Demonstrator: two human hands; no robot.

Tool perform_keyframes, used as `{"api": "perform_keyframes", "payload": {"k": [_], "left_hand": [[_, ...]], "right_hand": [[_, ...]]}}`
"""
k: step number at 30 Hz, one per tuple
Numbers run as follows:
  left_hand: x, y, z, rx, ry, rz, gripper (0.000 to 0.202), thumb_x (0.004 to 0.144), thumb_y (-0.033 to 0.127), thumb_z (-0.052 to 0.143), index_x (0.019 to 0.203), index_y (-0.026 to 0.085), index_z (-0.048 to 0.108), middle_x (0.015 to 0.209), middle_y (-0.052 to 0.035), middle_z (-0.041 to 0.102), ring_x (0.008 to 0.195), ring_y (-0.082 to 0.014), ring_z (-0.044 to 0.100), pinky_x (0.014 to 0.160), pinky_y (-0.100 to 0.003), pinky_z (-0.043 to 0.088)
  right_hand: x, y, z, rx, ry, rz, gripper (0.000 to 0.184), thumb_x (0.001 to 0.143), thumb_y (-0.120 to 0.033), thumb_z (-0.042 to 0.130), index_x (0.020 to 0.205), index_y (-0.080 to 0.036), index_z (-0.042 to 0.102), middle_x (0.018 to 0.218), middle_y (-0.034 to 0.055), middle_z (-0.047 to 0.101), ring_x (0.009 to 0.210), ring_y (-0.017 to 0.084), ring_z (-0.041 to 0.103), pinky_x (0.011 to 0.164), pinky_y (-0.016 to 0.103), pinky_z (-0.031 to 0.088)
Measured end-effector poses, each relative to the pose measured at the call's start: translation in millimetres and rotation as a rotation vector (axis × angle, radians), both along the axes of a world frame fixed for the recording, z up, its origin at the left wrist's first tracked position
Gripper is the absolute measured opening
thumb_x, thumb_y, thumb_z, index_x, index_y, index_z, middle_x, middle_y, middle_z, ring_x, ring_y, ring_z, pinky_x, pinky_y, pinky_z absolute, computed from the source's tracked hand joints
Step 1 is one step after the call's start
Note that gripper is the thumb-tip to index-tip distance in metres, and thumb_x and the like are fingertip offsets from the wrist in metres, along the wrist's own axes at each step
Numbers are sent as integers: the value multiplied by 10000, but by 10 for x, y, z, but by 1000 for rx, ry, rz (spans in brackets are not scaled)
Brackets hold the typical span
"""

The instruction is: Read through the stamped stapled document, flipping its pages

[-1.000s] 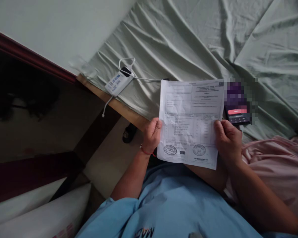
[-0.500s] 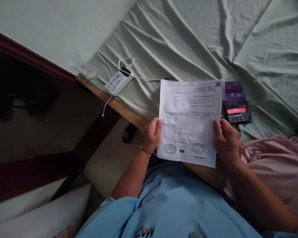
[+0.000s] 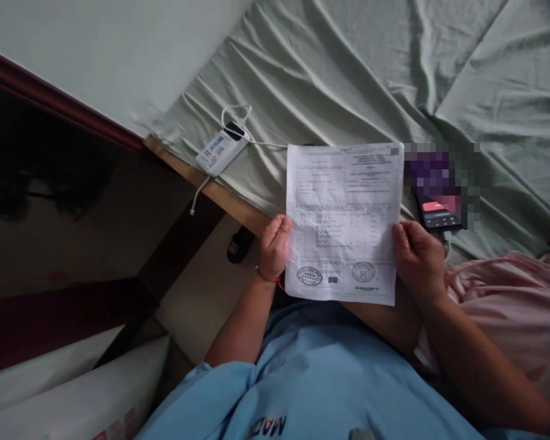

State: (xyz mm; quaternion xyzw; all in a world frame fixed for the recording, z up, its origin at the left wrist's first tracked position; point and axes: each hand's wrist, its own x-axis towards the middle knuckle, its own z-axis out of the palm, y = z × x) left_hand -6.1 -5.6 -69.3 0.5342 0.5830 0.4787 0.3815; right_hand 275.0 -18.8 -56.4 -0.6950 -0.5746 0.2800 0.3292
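A white printed sheet of paper (image 3: 343, 226) is held up over my lap, with a table of text and two round or oval stamps near its lower edge. My left hand (image 3: 275, 247) pinches the sheet's left edge; a red cord bracelet circles that wrist. On the opposite edge, my right hand (image 3: 419, 256) grips the paper with the thumb on the front. The fingers behind the sheet are hidden. Just beyond my right hand lies a phone (image 3: 440, 214), its lit screen partly blurred out and a white cable plugged into its lower end.
A pale green sheet (image 3: 330, 79) covers the bed, whose wooden edge (image 3: 238, 211) runs diagonally. A white power strip (image 3: 222, 150) with a cable lies near that edge. Pink cloth (image 3: 499, 305) is at the right, a dark shoe (image 3: 239, 244) on the floor, white sacks (image 3: 82, 397) lower left.
The sheet of paper and my left hand have shifted slightly left, and the paper sits a little straighter. My right hand stays nearly in place, both hands still gripping.
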Motion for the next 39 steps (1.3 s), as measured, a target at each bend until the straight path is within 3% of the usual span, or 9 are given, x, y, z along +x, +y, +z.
{"api": "perform_keyframes", "payload": {"k": [16, 23, 39], "left_hand": [[40, 16, 50, 105, 173, -14, 438, 1055, 463, 455, 719, 182, 445, 611, 18, 387, 561, -109, 367, 530, -263, 305], [70, 10, 67, 148, 252, 6, 415, 1059, 438, 444, 734, 182, 471, 593, 23, 407, 546, -108, 371, 521, -254, 314], [63, 14, 53, 186, 241, 27, 377, 1052, 367, 473, 723, 182, 474, 585, 25, 420, 537, -102, 388, 514, -249, 312]], "right_hand": [[29, 12, -5, -7, -29, -20, 319, 993, -475, 485, 896, -213, 640, 662, 10, 607, 605, 163, 541, 576, 295, 358], [18, -5, -20, -8, 69, -37, 317, 987, -496, 514, 930, -216, 652, 680, -1, 590, 600, 149, 520, 564, 284, 372], [10, -2, 27, -33, 48, -53, 263, 947, -437, 587, 897, -195, 676, 654, -1, 607, 578, 136, 518, 556, 278, 380]]}}
